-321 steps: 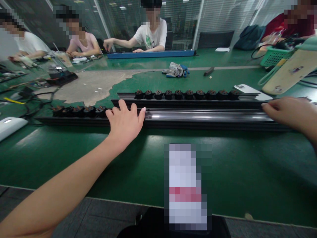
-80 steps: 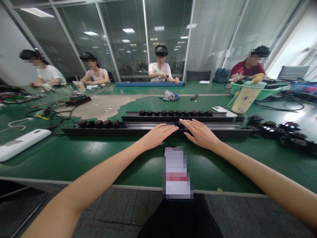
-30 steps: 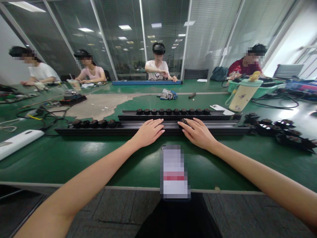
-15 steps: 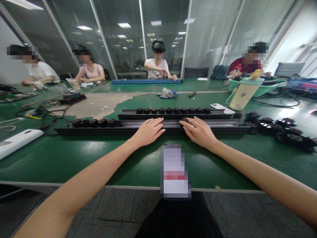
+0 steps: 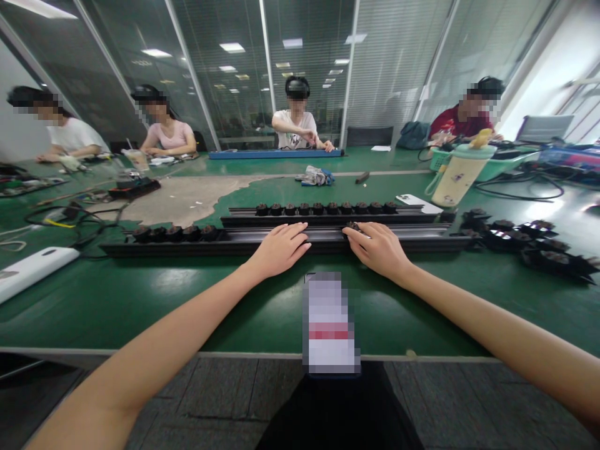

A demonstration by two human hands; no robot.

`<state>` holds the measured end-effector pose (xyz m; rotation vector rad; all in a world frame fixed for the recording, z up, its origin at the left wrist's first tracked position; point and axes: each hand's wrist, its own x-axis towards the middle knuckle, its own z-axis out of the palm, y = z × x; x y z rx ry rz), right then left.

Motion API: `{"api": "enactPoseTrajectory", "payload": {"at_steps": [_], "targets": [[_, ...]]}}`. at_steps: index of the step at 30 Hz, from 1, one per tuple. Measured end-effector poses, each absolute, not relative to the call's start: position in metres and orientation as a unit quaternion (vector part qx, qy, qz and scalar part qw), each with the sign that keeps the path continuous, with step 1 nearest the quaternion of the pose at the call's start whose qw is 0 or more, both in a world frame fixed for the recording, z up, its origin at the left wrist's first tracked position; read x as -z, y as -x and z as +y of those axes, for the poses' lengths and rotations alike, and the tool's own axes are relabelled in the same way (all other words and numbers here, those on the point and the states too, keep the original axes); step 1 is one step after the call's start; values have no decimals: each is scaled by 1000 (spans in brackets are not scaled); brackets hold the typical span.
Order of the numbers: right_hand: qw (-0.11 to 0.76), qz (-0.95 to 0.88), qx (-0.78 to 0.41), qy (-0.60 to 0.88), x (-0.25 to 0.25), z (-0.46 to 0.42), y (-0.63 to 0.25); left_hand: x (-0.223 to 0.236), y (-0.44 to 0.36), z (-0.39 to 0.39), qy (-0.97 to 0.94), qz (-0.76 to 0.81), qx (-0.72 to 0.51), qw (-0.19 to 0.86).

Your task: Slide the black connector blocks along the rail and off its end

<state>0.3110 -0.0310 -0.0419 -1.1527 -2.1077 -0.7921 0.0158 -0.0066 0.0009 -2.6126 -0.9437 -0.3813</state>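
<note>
A long black rail (image 5: 154, 249) lies across the green table (image 5: 140, 300), with several dark round parts (image 5: 173, 233) seated at its left end. My left hand (image 5: 279, 250) rests flat on the rail's middle, fingers stretched out. My right hand (image 5: 377, 249) lies flat beside it, its fingertips touching one small dark part (image 5: 351, 227) on the rail. Behind it lies a second rail (image 5: 422, 218) carrying a row of dark parts (image 5: 323, 207).
A blurred phone (image 5: 330, 325) lies near the table's front edge. More dark parts (image 5: 529, 247) are heaped at the right. A white device (image 5: 32, 267) and cables (image 5: 70, 219) sit at the left, a pale jug (image 5: 457, 178) and green basket (image 5: 497, 164) at the back right. Several people sit around the far side.
Over ten seconds my hands came from the rail's far-apart points to its middle. In the last second they have barely shifted; the right stays on the small part.
</note>
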Motion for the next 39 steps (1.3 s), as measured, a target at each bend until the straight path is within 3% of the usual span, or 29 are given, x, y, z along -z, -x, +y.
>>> {"api": "enactPoseTrajectory", "payload": {"at_steps": [31, 39], "targets": [[331, -769, 299, 458, 40, -29, -315, 1, -15, -6, 919, -328, 151, 156], [298, -797, 296, 434, 38, -28, -321, 1, -15, -7, 919, -328, 154, 156]]}}
